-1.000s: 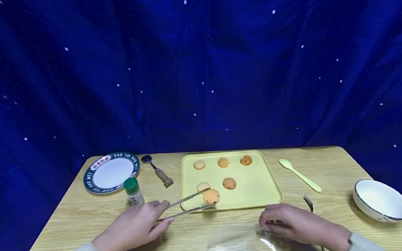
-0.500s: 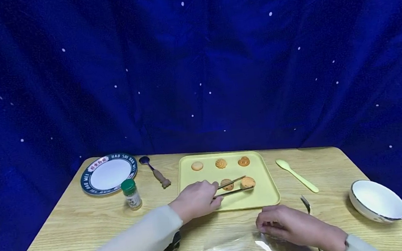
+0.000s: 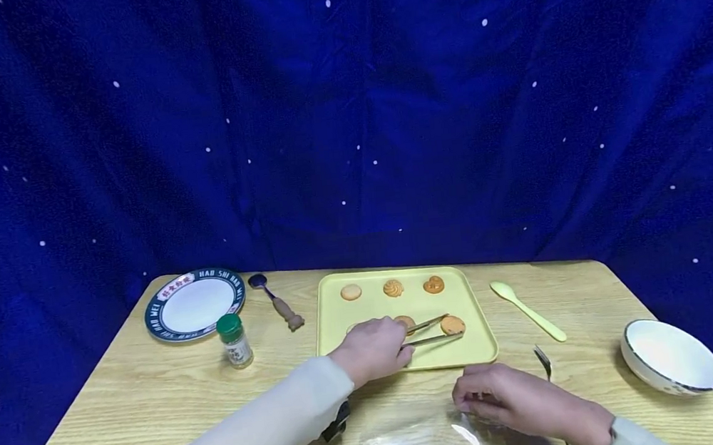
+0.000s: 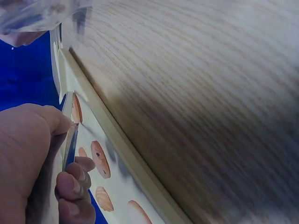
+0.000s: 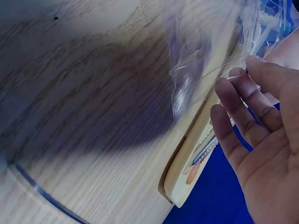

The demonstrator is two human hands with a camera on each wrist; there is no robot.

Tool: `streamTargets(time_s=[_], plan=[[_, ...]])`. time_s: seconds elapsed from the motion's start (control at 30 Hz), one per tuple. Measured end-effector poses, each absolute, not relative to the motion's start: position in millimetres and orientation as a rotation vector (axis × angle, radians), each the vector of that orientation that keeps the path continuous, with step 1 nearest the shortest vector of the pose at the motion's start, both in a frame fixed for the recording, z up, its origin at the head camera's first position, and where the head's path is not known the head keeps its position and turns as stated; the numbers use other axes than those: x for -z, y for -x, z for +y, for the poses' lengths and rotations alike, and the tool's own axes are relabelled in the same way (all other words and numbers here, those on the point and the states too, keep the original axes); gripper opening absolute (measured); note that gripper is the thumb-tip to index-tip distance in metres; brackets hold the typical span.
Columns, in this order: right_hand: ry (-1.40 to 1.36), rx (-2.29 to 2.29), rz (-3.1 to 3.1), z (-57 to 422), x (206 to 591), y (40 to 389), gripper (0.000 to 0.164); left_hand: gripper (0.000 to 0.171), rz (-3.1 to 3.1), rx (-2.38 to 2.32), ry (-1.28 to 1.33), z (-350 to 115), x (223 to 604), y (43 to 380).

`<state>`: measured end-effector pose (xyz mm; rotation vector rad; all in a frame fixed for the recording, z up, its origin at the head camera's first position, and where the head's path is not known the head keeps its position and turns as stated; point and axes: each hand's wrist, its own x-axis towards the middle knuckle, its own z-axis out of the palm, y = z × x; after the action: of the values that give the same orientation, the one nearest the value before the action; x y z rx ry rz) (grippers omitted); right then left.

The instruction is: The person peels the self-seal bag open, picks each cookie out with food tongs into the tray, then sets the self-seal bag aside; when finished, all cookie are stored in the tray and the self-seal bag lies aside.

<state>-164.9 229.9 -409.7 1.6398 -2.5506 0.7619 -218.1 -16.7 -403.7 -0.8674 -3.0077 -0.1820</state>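
My left hand grips metal tongs over the yellow tray. At the tong tips, by the tray's front right, is a round cookie with dark bits. Partly behind the tongs lies another chip cookie; a pale cookie is mostly hidden by my hand. In the back row sit a plain cookie, a swirl cookie and a pretzel-shaped cookie. In front of the tray, my right hand pinches a clear plastic bag between thumb and fingertips.
Left of the tray are a blue-rimmed plate, a green-capped shaker jar and a dark spoon with a brown handle. To the right lie a pale green spoon, a fork under my right wrist, and a white bowl.
My left hand has carried the cookie in the tongs rightward from the tray's front left edge to its front right, low over the tray. The right hand has stayed in place with the bag.
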Motion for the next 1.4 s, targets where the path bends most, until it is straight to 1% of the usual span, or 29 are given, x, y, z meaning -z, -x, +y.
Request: streamTargets(time_s=[0.27,0.43,0.5,0.57,0.7,0.77,0.9,1.07,1.23,1.4], plan=[[-1.607,-0.748,-2.600,228.9,407.6,161.6,0.008,0.028,-3.036,0.254,0.793,-19.8,405.7,214.5],[-1.585,-0.738,-2.605,230.0,409.5,159.9,0.010,0.048,-3.007,0.288,0.798,-26.1,398.6,206.1],[-1.584,-0.738,-2.606,230.0,411.1,160.2,0.011,0.053,-2.986,0.292,0.805,-34.1,394.3,199.8],[-1.580,-0.738,-2.607,230.4,412.7,160.1,0.012,0.049,-2.954,0.297,0.824,-45.6,391.0,191.3],[-1.568,-0.730,-2.601,231.7,413.6,160.2,0.012,0.035,-2.842,0.289,0.842,-77.4,387.3,169.7],[-1.561,-0.724,-2.597,232.5,413.2,160.9,0.011,0.037,-2.815,0.287,0.813,-96.2,386.3,157.4],[-1.567,-0.717,-2.588,233.7,412.5,163.6,0.010,0.041,-2.840,0.310,0.651,-133.7,385.4,130.6],[-1.572,-0.732,-2.590,235.5,414.6,163.5,0.010,0.026,-2.978,0.332,0.376,-168.9,390.5,102.1],[-1.530,-0.733,-2.650,237.2,415.4,161.5,0.010,0.026,-3.132,0.383,0.166,-188.8,403.2,90.5],[-1.501,-0.712,-2.689,235.7,415.4,161.4,0.009,0.032,-3.231,0.447,0.067,-195.1,413.9,91.5]])
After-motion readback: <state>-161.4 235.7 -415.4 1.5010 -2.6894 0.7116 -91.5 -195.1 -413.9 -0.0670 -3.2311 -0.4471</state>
